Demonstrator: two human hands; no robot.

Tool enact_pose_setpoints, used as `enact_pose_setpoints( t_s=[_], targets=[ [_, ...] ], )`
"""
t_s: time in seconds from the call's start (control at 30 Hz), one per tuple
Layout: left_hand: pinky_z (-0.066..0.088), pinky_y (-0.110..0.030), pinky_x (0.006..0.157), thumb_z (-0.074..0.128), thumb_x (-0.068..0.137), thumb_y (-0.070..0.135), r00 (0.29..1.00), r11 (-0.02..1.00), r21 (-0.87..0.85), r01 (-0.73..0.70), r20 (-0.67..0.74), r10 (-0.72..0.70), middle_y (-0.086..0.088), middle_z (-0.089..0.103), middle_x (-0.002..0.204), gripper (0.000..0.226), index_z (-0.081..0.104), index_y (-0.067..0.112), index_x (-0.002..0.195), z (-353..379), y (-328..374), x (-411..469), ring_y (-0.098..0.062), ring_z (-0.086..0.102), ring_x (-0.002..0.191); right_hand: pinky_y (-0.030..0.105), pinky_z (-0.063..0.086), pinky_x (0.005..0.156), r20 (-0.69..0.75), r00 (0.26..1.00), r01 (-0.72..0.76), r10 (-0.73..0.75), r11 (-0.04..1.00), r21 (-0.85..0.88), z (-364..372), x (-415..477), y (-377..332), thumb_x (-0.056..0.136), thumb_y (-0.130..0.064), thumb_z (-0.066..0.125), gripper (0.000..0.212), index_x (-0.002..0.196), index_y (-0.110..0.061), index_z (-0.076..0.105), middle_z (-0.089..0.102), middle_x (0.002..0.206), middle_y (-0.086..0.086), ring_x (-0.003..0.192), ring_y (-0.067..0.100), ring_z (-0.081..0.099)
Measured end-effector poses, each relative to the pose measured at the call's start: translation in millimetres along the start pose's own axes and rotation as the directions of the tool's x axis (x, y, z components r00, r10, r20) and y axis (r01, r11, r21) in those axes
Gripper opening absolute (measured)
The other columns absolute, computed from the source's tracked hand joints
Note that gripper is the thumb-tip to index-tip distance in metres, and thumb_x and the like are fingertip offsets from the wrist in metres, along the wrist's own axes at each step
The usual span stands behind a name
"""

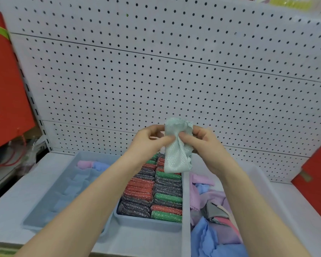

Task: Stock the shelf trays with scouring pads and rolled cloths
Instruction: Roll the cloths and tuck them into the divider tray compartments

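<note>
Both of your hands meet just below the middle of the frame, and between them you hold a mint-green cloth (176, 156), upright and partly rolled, its scalloped top edge showing above your fingers and its lower end hanging free. Your left hand (149, 140) pinches the cloth from the left, thumb and fingertips closed on the fabric; your right hand (202, 143) grips it from the right, fingers curled round the roll and the thumb pressed on its front. The cloth is in the air, over the far end of the middle tray (146, 222).

That grey-blue tray, at lower centre, is packed with scouring pads (152, 191) in two rows, red, green and dark glittery ones lying side by side. Just left of it, partly behind your left forearm, sits a divided tray (44, 212); two rolled cloths (85, 164), one pink and one blue, lie side by side at its far end. At lower right a clear bin (185, 210) stands just beside the middle tray and holds loose cloths (211, 232) in blue, lilac, pink and grey, heaped and unrolled. All three containers rest on a pale shelf (7, 216). A white pegboard (156, 71) fills the upper frame, with a red panel (6, 80) at the left edge
</note>
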State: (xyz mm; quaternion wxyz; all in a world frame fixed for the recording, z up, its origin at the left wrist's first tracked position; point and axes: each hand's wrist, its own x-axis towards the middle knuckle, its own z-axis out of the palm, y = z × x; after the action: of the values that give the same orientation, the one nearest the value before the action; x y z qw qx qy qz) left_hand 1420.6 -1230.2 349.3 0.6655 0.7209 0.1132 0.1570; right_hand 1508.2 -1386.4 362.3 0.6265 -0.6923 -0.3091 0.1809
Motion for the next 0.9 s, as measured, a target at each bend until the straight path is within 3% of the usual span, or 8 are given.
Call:
enact_pose_setpoints(
  t_s=[0.17,0.23,0.37,0.5,0.63,0.7,0.8,0.9],
  targets=[
    [0.054,-0.053,0.088,0.072,0.088,0.019,0.997,0.998,-0.061,-0.016,-0.071,0.012,-0.023,0.069,0.101,0.016,0.066,0.006,0.096,8,-1,-3,-0.038,0.067,0.098,0.032,0.056,0.073,-0.005,0.998,-0.057,0.057,0.997,-0.058,4,-1,0,0.091,-0.044,0.063,0.040,0.113,-0.011,0.064,0.074,0.096,0.002,0.085,0.016,0.070],
    [0.054,-0.057,0.086,0.071,0.088,0.021,0.996,0.998,-0.058,-0.024,-0.093,0.019,-0.024,0.068,0.101,0.017,0.064,0.007,0.094,9,-2,-3,-0.038,0.068,0.097,0.028,0.056,0.069,-0.027,0.998,-0.053,0.051,0.996,-0.078,6,-2,1,0.089,-0.031,0.071,0.032,0.113,-0.011,0.064,0.076,0.095,0.003,0.085,0.015,0.072],
    [0.058,-0.032,0.069,0.065,0.093,0.018,0.998,0.995,-0.096,-0.036,-0.052,0.031,-0.014,0.070,0.091,0.009,0.063,0.010,0.097,7,-5,-2,-0.018,0.070,0.078,0.036,0.049,0.077,-0.048,0.998,-0.041,0.041,0.999,0.006,1,-4,5,0.091,-0.011,0.067,0.013,0.103,-0.009,0.070,0.071,0.095,0.024,0.082,0.022,0.064],
    [0.056,-0.024,0.064,0.066,0.089,0.003,0.995,0.985,-0.139,-0.101,-0.043,0.095,0.008,0.068,0.085,0.017,0.065,0.020,0.095,6,-4,-1,-0.009,0.065,0.073,0.032,0.051,0.070,-0.053,0.998,-0.019,0.024,0.995,0.099,-5,-3,4,0.090,0.003,0.061,0.023,0.095,-0.017,0.072,0.072,0.084,0.005,0.079,0.021,0.063],
    [0.055,-0.020,0.066,0.062,0.089,-0.005,0.990,0.978,-0.158,-0.138,-0.023,0.136,0.009,0.072,0.082,0.022,0.069,0.015,0.083,8,0,-3,-0.005,0.066,0.069,0.020,0.047,0.049,-0.036,0.999,-0.021,0.029,0.982,0.186,-5,-3,2,0.091,0.008,0.055,0.040,0.071,-0.019,0.076,0.070,0.072,0.002,0.058,0.012,0.059],
    [0.054,-0.019,0.066,0.056,0.091,-0.007,0.992,0.978,-0.163,-0.129,-0.035,0.125,0.006,0.073,0.078,0.027,0.070,0.014,0.081,9,1,-4,-0.006,0.066,0.069,0.020,0.044,0.050,-0.044,0.999,0.001,0.007,0.985,0.174,-4,-3,2,0.092,0.010,0.052,0.046,0.064,-0.018,0.074,0.068,0.068,0.003,0.058,0.014,0.056],
    [0.055,-0.025,0.068,0.053,0.097,0.008,0.999,0.960,-0.275,-0.054,-0.014,0.053,-0.002,0.068,0.097,0.013,0.064,0.012,0.102,9,3,-3,-0.016,0.065,0.077,0.025,0.036,0.057,-0.103,0.993,0.064,-0.056,0.995,0.075,-4,1,7,0.090,0.016,0.045,0.055,0.059,-0.021,0.072,0.064,0.066,0.000,0.066,0.020,0.048],
    [0.056,-0.029,0.070,0.059,0.095,0.032,0.995,0.971,-0.222,0.089,0.072,-0.075,-0.008,0.065,0.115,0.030,0.056,0.013,0.118,11,-1,-1,-0.021,0.069,0.083,0.031,0.038,0.064,-0.146,0.979,0.137,-0.146,0.988,-0.070,-6,3,12,0.086,0.018,0.041,0.059,0.059,-0.024,0.073,0.066,0.068,-0.003,0.069,0.020,0.050]
  ],
)
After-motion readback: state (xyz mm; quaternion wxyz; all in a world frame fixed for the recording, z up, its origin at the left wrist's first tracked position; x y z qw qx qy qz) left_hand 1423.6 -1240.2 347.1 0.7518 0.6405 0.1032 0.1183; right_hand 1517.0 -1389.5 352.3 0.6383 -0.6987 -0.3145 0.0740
